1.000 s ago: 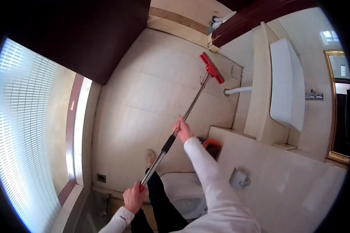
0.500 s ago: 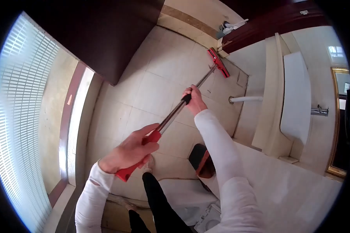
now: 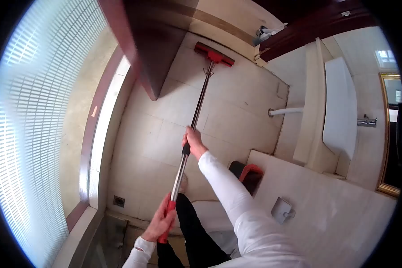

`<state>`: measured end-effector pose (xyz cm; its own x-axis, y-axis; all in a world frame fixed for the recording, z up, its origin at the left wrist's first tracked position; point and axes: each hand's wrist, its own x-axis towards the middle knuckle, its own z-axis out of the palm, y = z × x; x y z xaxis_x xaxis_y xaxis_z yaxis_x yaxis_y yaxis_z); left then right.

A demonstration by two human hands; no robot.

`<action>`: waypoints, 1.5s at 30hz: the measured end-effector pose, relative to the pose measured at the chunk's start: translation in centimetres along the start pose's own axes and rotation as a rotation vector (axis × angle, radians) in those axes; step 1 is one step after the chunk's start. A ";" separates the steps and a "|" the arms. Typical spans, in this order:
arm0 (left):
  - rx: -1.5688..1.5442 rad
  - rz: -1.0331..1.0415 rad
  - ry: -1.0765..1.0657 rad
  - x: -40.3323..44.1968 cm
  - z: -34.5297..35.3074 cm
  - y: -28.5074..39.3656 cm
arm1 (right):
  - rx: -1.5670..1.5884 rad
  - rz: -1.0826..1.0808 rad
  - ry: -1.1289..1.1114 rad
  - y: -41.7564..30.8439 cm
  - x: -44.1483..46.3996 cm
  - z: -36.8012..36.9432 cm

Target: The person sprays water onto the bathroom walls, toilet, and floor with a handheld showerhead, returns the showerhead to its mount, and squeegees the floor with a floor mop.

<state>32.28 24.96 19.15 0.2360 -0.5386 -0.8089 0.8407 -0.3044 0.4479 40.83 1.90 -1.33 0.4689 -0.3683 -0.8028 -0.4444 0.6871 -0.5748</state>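
Observation:
A long-handled mop with a metal pole slants up across the view. Its red head lies on the tiled floor near the far wall, right of the dark door. My left hand is wrapped round the red grip at the pole's lower end. Higher up, my right hand grips the pole at the black collar. Both sleeves are white.
A dark door stands open at the upper left, with a glazed window left of it. On the right are a white basin, a pipe and a gold-framed mirror. A red-rimmed bin stands near my right forearm.
The mop head has moved left along the far wall, away from the corner by the pipe. Both hands have moved with the pole, still closed on it. The door now appears swung to a different angle.

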 end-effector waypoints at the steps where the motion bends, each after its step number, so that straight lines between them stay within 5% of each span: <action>1: -0.025 -0.019 0.006 -1.2 -0.4 -2.2 | -0.031 0.012 0.015 2.0 -1.4 -0.1; 5: -0.118 -0.176 0.138 -7.7 -2.9 -10.7 | -0.186 -0.049 0.024 11.8 -9.5 0.2; 10: -0.230 -0.282 0.388 -19.7 -5.6 -22.3 | -0.171 0.154 0.065 19.6 -23.1 2.7; 15: -0.226 -0.295 0.444 -25.4 -4.5 -22.4 | -0.139 0.260 0.059 22.7 -29.2 2.5; 17: 0.543 -0.020 0.513 -26.2 -4.6 -22.5 | -0.001 0.343 -0.055 23.3 -29.8 1.8; 19: 0.569 -0.056 0.517 -25.7 -4.0 -19.7 | 0.027 0.381 -0.039 23.3 -29.2 1.8; 21: 0.725 -0.066 0.549 -25.9 -5.8 -22.0 | 0.205 0.642 0.041 23.4 -28.8 2.4; 25: 0.867 -0.085 0.543 -25.9 -6.7 -22.3 | 0.246 0.642 0.137 21.9 -29.1 2.5; 30: 1.029 -0.034 0.362 -15.1 -4.8 -18.9 | 0.234 0.479 0.154 17.5 -20.4 -4.0; 32: 1.008 0.054 0.347 -8.1 -2.0 -16.1 | 0.083 0.124 0.151 12.6 -16.0 -7.5; 36: 0.961 0.221 0.251 4.7 5.8 -8.8 | 0.108 -0.059 0.279 3.9 -4.0 -16.9; 40: 0.955 0.360 0.150 11.9 12.6 -4.8 | 0.213 -0.019 0.281 -6.5 0.3 -22.9; 45: 1.077 0.481 0.184 10.6 12.4 -5.2 | 0.167 0.052 0.300 -4.8 1.1 -23.6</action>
<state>24.40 11.12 12.96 0.5551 -0.6840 -0.4733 -0.1740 -0.6519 0.7380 25.51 -16.60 -3.18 0.1927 -0.4810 -0.8553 -0.3188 0.7937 -0.5182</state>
